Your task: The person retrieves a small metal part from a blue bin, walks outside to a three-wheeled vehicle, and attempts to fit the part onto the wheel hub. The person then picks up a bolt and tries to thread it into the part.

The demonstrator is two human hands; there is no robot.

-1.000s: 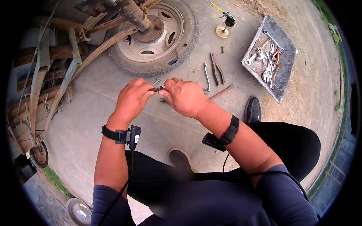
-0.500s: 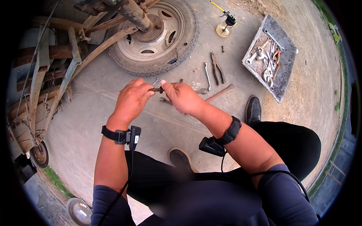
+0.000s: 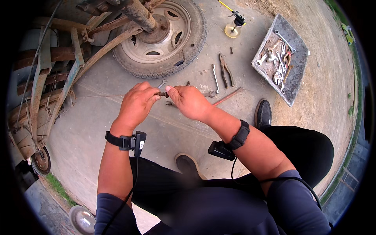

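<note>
A rusty threaded bolt (image 3: pixel 161 94) spans the small gap between my two hands, above the concrete. My left hand (image 3: pixel 136 102) is closed round one end of it. At the other end my right hand (image 3: pixel 190 102) is closed too, thumb stretched along the top and pinching it; whether a nut sits under those fingers is hidden. Just beyond the bolt a small spanner (image 3: pixel 162 83) shows, partly covered by my left hand. Past my right hand lie a silver spanner (image 3: pixel 216 78), a pair of pliers (image 3: pixel 226 71) and a reddish bar (image 3: pixel 228 96).
A wheel with its tyre (image 3: pixel 156 70) lies ahead, joined to a rusty axle and frame (image 3: pixel 66 58) on the left. Far right, a grey metal tray (image 3: pixel 299 58) holds several spanners. An oil can (image 3: pixel 232 30) stands beyond the pliers. My shoe (image 3: pixel 263 113) is at right.
My right hand has turned slightly at its end of the bolt, its thumb shifting a little. The left hand keeps its place.
</note>
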